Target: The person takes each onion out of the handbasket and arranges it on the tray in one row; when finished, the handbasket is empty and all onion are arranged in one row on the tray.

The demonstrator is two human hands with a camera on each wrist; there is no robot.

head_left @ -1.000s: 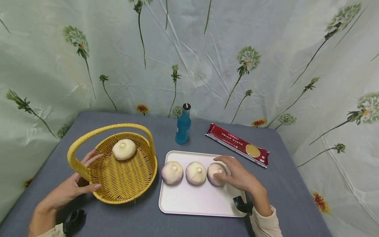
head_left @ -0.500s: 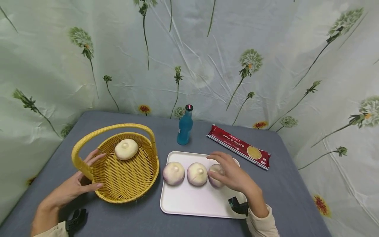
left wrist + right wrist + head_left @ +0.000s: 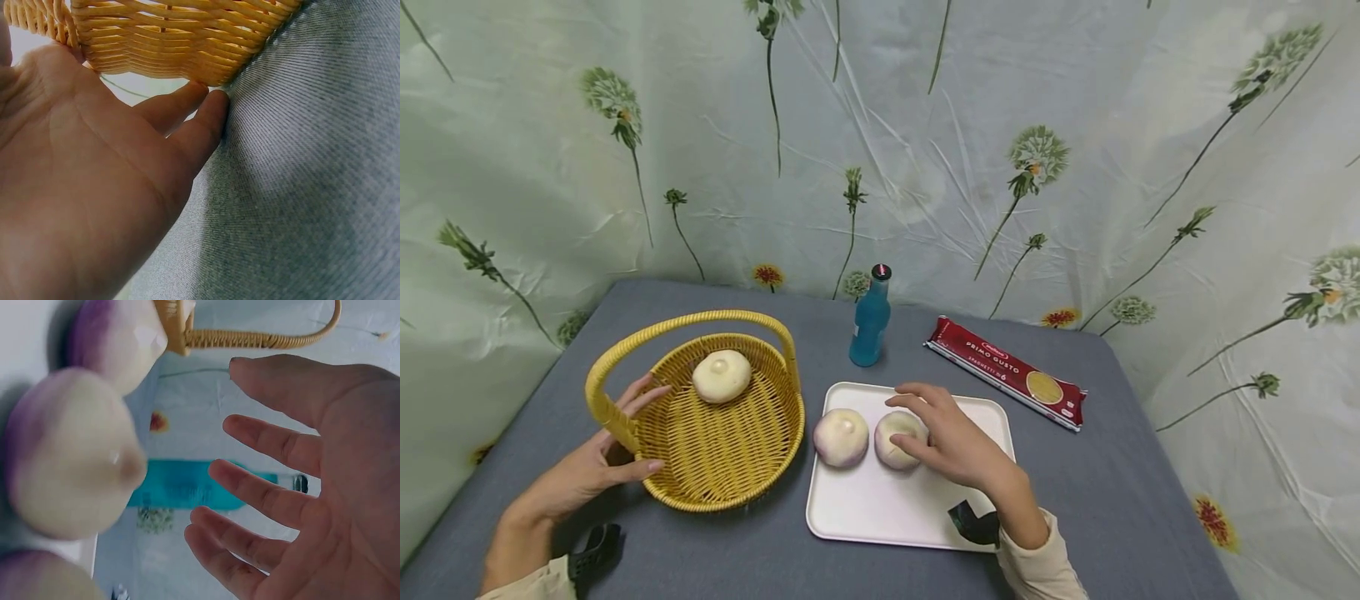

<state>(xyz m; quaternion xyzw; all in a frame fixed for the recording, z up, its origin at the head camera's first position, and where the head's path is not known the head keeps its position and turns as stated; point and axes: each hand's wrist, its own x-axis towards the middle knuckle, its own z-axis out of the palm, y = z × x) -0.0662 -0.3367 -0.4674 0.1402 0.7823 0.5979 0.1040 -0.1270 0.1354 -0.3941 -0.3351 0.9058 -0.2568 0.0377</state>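
Three purple-and-white turnips lie in a row on a white tray (image 3: 880, 508). My right hand (image 3: 943, 437) hovers over the middle turnip (image 3: 895, 433) with fingers spread and relaxed, holding nothing. In the right wrist view the fingers (image 3: 269, 500) stand apart from that middle turnip (image 3: 69, 456). The left turnip (image 3: 841, 437) lies uncovered. The right one is hidden under my hand in the head view. My left hand (image 3: 587, 471) rests flat against the outer wall of a yellow wicker basket (image 3: 730, 475) beside its handle. A pale turnip (image 3: 721, 375) lies inside the basket.
A blue bottle (image 3: 869, 321) stands behind the tray, and a red spaghetti pack (image 3: 1007, 368) lies at the back right. Everything sits on a grey cloth-covered table (image 3: 1112, 467) backed by a flowered sheet. The basket's tall handle (image 3: 692, 321) arches over it.
My right hand has slid left from the rightmost turnip to above the middle one, covering the right one. The left hand and basket have stayed put.
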